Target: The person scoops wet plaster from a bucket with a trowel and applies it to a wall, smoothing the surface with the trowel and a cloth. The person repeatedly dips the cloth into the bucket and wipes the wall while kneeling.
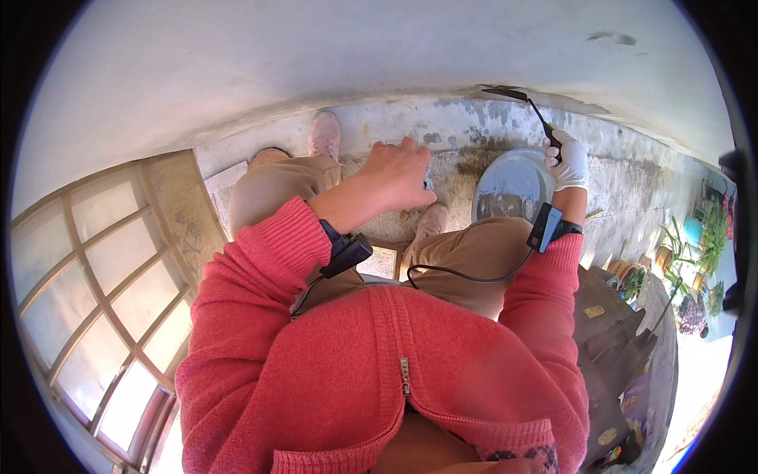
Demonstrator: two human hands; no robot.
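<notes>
In a white glove, my right hand (pixel 567 157) grips the handle of a black trowel-like tool (pixel 538 114) with a bent neck. Its dark, flat head lies against the foot of the white wall (pixel 379 47), at a dark, damp-looking patch. Below that hand stands a round grey-blue basin (pixel 510 188) with a shiny, wet-looking inside. My left hand (pixel 398 172) is bare and hangs over the floor between my feet, its fingers bent and thumb apart. A small greyish thing shows beside its fingers; I cannot tell whether the hand holds it.
A stained concrete ledge (pixel 462 121) runs along the wall's foot. To the left is a wood-framed glazed door or window (pixel 112 237). Dark sheeting (pixel 610 338) lies at the right, with potted plants (pixel 713 231) beyond. A black cable (pixel 468 274) hangs across my lap.
</notes>
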